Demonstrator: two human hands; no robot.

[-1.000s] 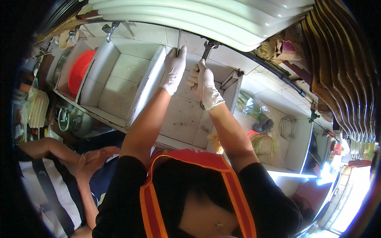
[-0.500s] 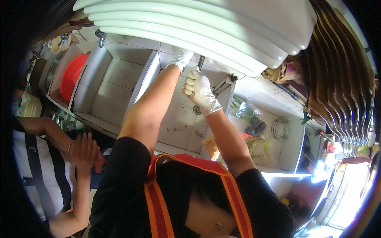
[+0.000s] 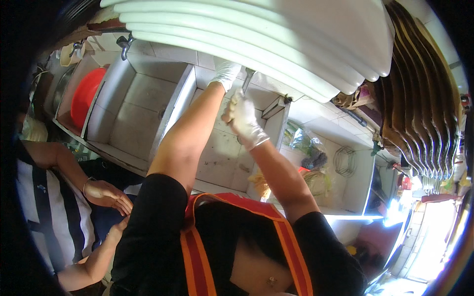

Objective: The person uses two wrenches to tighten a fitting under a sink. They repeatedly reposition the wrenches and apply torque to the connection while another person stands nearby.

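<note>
My left hand (image 3: 226, 75), in a white glove, reaches to the back wall of a tiled sink (image 3: 219, 153). Its fingers are hidden behind the stacked white dishes (image 3: 276, 54). Beside it on the right, my gloved right hand (image 3: 242, 118) is closed around a slim metal tool with a widened end (image 3: 248, 76). That end sticks up out of the fist toward the wall; motion blurs the hand a little, and the tool's exact kind is unclear.
Left of this sink lies another basin (image 3: 140, 103) with a tap (image 3: 125, 45) and a red tub (image 3: 86, 96) beyond. The right basin holds bagged greens (image 3: 308, 145) and coiled wire (image 3: 344, 162). Stacked wavy-edged dishes (image 3: 424, 98) hang close. A co-worker's hands (image 3: 111, 197) are at left.
My right hand has shifted slightly left and down with the tool. More of the tool's widened end shows now. The co-worker's hands have moved lower and apart.
</note>
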